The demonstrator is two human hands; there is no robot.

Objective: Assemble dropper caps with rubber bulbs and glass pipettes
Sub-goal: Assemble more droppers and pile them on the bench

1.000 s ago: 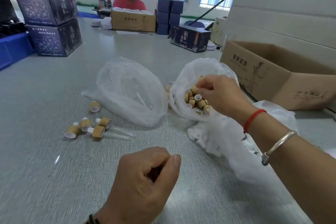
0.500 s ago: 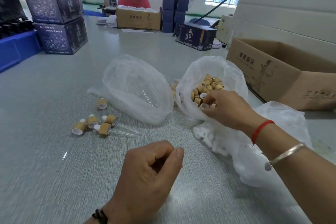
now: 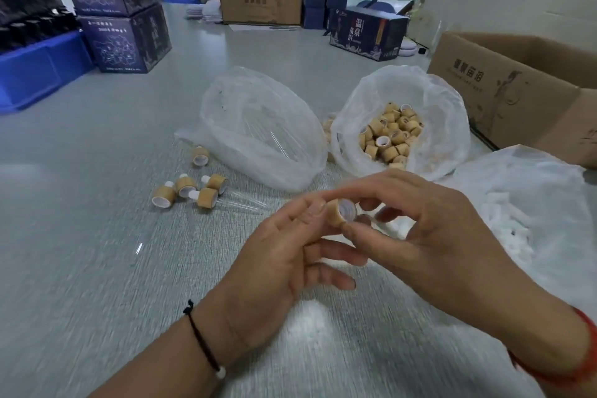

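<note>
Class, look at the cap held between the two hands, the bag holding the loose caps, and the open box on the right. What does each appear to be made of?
Cap: probably bamboo or wood, matte tan shell, with a white, likely plastic, liner visible inside.
Bag: thin translucent plastic film, crinkled and glossy.
Box: brown corrugated cardboard, matte, printed, with folded flaps.

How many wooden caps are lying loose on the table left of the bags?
5: one cap alone by the left bag's edge, and four clustered nearer: far-left cap, middle cap, right cap, front cap. The bag may hide others.
</note>
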